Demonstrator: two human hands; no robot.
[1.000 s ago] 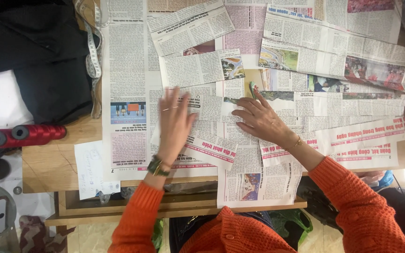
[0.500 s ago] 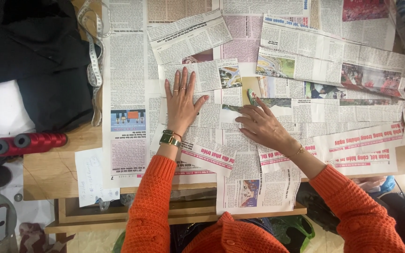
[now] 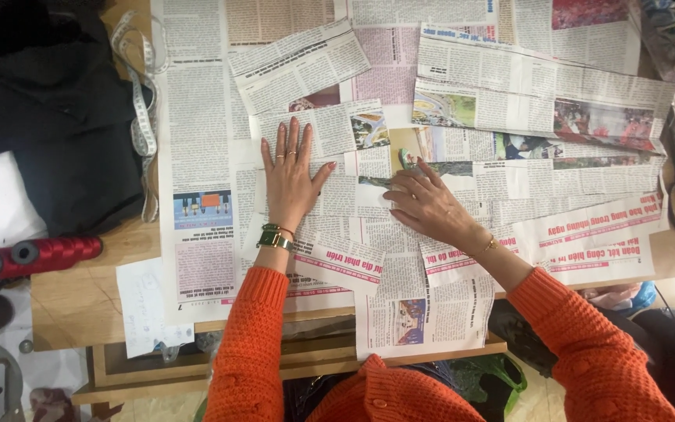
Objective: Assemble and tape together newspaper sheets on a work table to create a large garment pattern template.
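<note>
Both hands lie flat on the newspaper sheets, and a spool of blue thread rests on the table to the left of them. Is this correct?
Not quite: the spool of thread is red, not blue, as the head view shows. The rest holds: the left hand and the right hand lie on the newspaper sheets, and the spool rests on the table to their left.

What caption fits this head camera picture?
Both hands, left and right, pressed flat on newspaper pieces covering a table.

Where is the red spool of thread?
In the head view, the red spool of thread lies at the wooden table's left edge, below the black fabric.
</note>
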